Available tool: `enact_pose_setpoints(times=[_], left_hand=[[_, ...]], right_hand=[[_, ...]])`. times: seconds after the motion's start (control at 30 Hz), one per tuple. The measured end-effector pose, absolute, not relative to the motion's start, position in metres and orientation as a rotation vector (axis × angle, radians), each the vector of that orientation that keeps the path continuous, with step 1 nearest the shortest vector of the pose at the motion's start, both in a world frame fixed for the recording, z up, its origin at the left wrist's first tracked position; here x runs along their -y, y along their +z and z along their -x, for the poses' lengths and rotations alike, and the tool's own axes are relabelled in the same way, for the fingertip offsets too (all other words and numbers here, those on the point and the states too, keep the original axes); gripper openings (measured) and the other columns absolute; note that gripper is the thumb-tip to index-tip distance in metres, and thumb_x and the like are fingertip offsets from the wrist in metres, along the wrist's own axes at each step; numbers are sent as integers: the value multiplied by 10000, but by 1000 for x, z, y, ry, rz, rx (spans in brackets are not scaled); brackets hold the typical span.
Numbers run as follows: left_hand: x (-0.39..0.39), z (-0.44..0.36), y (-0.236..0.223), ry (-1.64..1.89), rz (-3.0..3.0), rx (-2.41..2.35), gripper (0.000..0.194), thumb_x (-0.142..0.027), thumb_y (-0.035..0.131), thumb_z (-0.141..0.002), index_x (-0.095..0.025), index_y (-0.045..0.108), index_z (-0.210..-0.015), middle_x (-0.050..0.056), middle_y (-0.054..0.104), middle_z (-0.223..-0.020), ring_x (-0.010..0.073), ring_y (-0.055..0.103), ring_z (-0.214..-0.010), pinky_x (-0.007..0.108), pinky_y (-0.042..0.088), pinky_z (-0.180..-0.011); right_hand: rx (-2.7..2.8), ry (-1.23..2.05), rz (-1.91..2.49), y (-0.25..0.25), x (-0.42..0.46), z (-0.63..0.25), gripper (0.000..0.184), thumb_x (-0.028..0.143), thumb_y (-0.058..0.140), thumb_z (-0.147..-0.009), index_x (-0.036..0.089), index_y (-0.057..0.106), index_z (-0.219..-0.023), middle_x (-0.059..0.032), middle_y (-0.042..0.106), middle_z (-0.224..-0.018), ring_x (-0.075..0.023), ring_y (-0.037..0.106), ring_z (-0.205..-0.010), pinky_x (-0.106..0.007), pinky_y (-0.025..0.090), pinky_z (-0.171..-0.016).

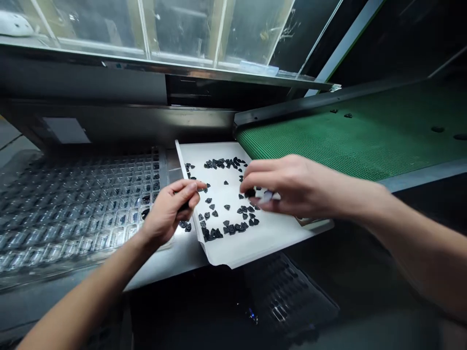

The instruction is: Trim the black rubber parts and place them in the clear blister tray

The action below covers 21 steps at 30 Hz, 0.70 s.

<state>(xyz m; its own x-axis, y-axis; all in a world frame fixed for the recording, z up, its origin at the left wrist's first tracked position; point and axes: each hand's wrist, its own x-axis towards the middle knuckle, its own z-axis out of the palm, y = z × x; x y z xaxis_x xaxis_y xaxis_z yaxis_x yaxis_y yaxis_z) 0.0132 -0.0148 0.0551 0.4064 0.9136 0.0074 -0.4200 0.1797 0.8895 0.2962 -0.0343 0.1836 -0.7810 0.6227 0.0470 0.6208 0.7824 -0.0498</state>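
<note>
Many small black triangular parts [219,164] lie scattered and clumped on a white tray [219,250] in the middle of the head view. My left hand [175,206] is closed above the tray's left edge, thumb and forefinger pressed together. Something dark, apparently black parts, shows inside its curled fingers. Over the tray's right side is my right hand [292,187], fingers bent around a dark, blurred black part [250,193]. A whitish bit by its thumb is too smeared to name.
Left of the tray stands a clear plastic tray with pockets [83,209], its right columns holding black parts. At the right runs a green conveyor belt [310,141] carrying a few dark pieces. A clear-panelled cover [175,34] hangs above. Another pocketed tray [292,296] sits lower down.
</note>
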Motion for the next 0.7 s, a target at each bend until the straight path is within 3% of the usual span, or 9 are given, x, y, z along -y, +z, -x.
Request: enact_pose_setpoints(times=[0.1, 0.2, 0.3, 0.57, 0.7], left_hand=[[37, -17, 47, 1028, -971, -587, 439, -574, 848, -930, -137, 827, -975, -47, 458, -625, 37, 257, -487, 203, 174, -469], [54, -16, 43, 1020, -1000, -539, 538, -647, 822, -929, -114, 802, -996, -66, 396, -599, 47, 240, -516, 207, 185, -492], [62, -9, 42, 1034, -1013, -506, 546, -644, 836, -919, -119, 772, -1057, -82, 377, -571, 50, 241, -514, 207, 190, -501], [63, 8, 37, 1014, -1006, -477, 589, -697, 877, -840, -152, 745, -1021, -95, 340, -563, 50, 232, -499, 200, 230, -489], [58, 10, 33, 998, -989, -580, 564, -644, 952, -775, -140, 773, -953, -43, 482, -671, 44, 313, -518, 187, 283, -477]], right_hand=[[2867, 36, 703, 172, 54, -263, 189, 165, 617, -1034, 189, 725, -1186, -75, 697, -1099, -141, 572, -763, -293, 419, -684], [2662, 33, 480, 151, 54, -243, 199, 162, 653, -1040, 172, 722, -1227, -80, 716, -1121, -143, 652, -846, -266, 493, -738], [2484, 139, 372, 133, 47, -228, 191, 158, 702, -1029, 157, 730, -1218, -93, 739, -1121, -154, 711, -951, -256, 565, -815], [2196, 414, 257, 103, 38, -200, 134, 169, 749, -1019, 145, 778, -1148, -87, 751, -1081, -115, 713, -911, -221, 611, -842], [2172, 624, 222, 93, 27, -202, 144, 207, 753, -1035, 149, 765, -1166, -75, 770, -1103, -109, 722, -933, -211, 615, -888]])
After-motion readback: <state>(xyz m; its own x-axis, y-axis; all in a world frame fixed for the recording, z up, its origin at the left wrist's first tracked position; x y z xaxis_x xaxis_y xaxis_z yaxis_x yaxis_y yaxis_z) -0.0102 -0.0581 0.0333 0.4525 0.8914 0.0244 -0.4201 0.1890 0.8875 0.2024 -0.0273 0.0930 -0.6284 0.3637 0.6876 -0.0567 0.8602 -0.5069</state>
